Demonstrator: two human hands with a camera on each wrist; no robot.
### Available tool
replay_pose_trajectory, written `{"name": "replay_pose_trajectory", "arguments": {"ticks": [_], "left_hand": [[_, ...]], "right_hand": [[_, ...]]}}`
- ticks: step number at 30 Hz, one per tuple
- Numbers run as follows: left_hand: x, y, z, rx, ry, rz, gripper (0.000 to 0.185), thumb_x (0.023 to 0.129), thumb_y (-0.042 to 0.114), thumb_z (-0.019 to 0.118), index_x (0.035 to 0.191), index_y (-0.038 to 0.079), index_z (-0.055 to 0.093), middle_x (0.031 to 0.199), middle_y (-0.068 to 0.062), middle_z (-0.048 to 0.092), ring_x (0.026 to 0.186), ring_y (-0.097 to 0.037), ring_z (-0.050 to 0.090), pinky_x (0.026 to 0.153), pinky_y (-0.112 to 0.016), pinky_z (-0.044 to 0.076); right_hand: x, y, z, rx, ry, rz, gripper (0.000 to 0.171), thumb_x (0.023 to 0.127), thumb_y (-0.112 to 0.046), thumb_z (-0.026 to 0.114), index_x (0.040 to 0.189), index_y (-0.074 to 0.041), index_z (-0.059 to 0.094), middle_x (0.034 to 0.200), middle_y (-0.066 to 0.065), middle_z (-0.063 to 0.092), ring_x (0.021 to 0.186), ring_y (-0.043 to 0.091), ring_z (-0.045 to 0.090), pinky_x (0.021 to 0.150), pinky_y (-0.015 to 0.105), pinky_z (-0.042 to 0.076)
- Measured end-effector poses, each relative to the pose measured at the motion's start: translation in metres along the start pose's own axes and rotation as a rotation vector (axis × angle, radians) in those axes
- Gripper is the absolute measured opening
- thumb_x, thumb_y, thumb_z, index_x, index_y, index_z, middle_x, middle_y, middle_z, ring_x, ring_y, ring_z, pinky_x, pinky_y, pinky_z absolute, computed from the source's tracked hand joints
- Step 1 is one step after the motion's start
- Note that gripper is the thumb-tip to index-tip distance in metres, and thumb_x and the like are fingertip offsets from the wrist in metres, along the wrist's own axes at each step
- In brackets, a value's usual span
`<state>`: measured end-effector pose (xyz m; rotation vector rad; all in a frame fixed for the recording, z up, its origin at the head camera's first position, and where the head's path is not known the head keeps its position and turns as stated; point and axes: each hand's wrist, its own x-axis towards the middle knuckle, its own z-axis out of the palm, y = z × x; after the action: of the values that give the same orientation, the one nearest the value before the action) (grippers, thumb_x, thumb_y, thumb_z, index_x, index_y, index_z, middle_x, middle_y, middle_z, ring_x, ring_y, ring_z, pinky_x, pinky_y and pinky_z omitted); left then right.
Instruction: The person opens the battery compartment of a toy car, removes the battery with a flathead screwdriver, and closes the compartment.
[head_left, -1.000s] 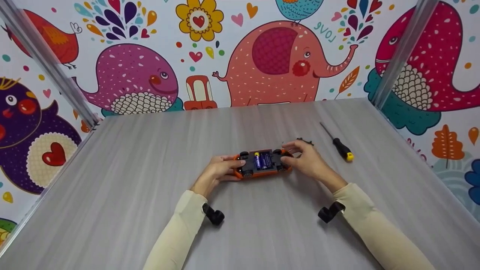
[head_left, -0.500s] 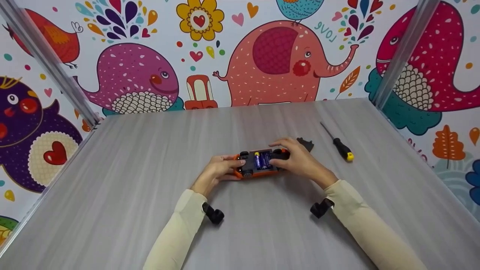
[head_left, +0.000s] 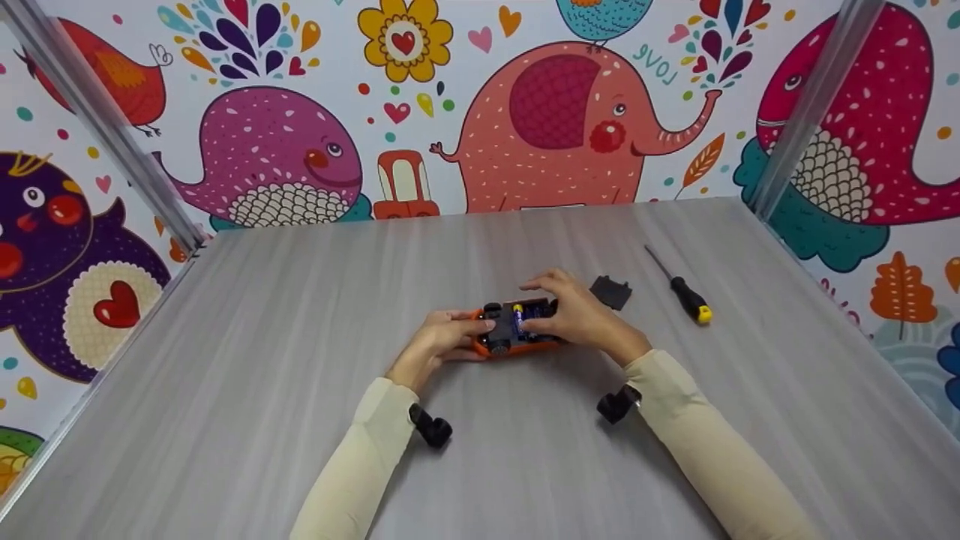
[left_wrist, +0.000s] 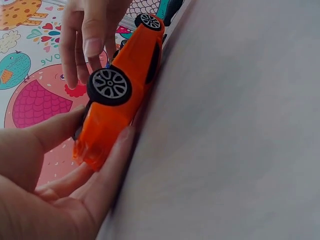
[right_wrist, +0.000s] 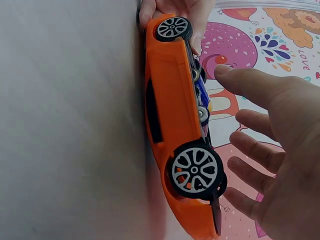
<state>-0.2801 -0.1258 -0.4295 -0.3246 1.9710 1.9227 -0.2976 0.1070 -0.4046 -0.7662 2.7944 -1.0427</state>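
Observation:
An orange toy car (head_left: 501, 331) lies upside down on the table, its dark underside up. Its battery compartment is uncovered, and blue batteries (head_left: 517, 318) show inside, partly behind my right hand. My left hand (head_left: 441, 335) grips the car's left end, thumb on the underside and fingers along the orange body (left_wrist: 135, 65). Over the compartment, my right hand (head_left: 577, 309) hovers with fingers spread and loosely bent. In the right wrist view a gap shows between its fingers and the car; nothing is held there. A dark battery cover (head_left: 612, 292) lies just beyond the right hand.
A screwdriver (head_left: 688, 298) with a black and yellow handle lies on the table (head_left: 300, 322) to the right of the cover. A wall (head_left: 420, 135) printed with cartoon animals stands behind the table, with metal posts at the corners.
My right hand has moved left from the car's right end to over the batteries, leaving the cover in full view. The left hand keeps its grip on the car.

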Motion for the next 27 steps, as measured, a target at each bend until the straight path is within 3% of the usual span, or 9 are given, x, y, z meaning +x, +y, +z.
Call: {"name": "replay_pose_trajectory", "arguments": {"ticks": [15, 27], "left_hand": [[0.001, 0.000, -0.002, 0.004, -0.007, 0.004, 0.059, 0.086, 0.015, 0.079, 0.137, -0.002, 0.054, 0.118, -0.019, 0.071, 0.084, -0.020, 0.072, 0.071, -0.036, 0.063], [0.002, 0.000, -0.001, 0.002, -0.021, 0.013, 0.059, 0.087, 0.015, 0.078, 0.138, -0.001, 0.054, 0.117, -0.019, 0.070, 0.083, -0.020, 0.072, 0.072, -0.037, 0.063]], "right_hand": [[0.002, 0.007, 0.007, -0.018, -0.034, -0.020, 0.065, 0.082, -0.042, 0.082, 0.138, -0.017, 0.061, 0.139, 0.008, 0.050, 0.129, 0.028, 0.045, 0.110, 0.051, 0.046], [0.000, 0.009, 0.010, -0.065, -0.028, -0.065, 0.051, 0.085, -0.042, 0.079, 0.130, -0.023, 0.068, 0.133, 0.005, 0.055, 0.124, 0.025, 0.049, 0.107, 0.048, 0.049]]}}
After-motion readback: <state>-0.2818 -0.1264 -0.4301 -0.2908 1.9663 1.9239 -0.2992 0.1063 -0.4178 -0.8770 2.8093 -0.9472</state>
